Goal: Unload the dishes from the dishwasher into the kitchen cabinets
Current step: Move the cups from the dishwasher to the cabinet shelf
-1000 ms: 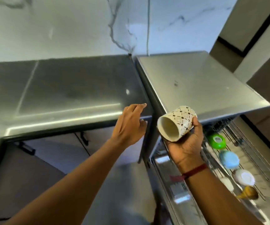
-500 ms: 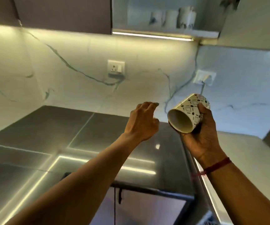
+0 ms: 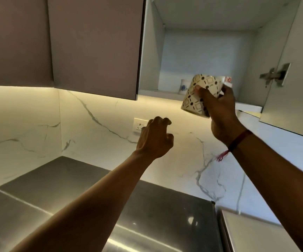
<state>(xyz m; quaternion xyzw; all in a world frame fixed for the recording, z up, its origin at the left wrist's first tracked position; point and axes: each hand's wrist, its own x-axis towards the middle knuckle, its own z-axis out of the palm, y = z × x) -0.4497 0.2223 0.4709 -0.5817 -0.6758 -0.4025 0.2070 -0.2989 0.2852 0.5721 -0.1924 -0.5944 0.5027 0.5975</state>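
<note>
1 patterned cup (image 3: pixel 190 101), tilted mouth-down, is gripped by the right hand (image 3: pixel 221 113).

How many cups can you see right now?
3: patterned cup in the right hand; blue-marked cup on the cabinet shelf; red-marked cup behind the held one. Others may be hidden.

The right hand (image 3: pixel 219 113) wraps the near side of the cream tapered ceramic cup (image 3: pixel 196 99) with its dark diamond print. Hand and cup together hide all but the top corner of a white cup with a red motif (image 3: pixel 228 80) on the pale cabinet shelf (image 3: pixel 158 93). Further left on that shelf, a small white mug with a blue mark (image 3: pixel 184 86) is too small to read, the mark perhaps a flower. The left hand (image 3: pixel 155 139) covers the right end of the white wall socket (image 3: pixel 138 124), and the grey open cabinet door (image 3: pixel 296 79) runs off the right edge.
</note>
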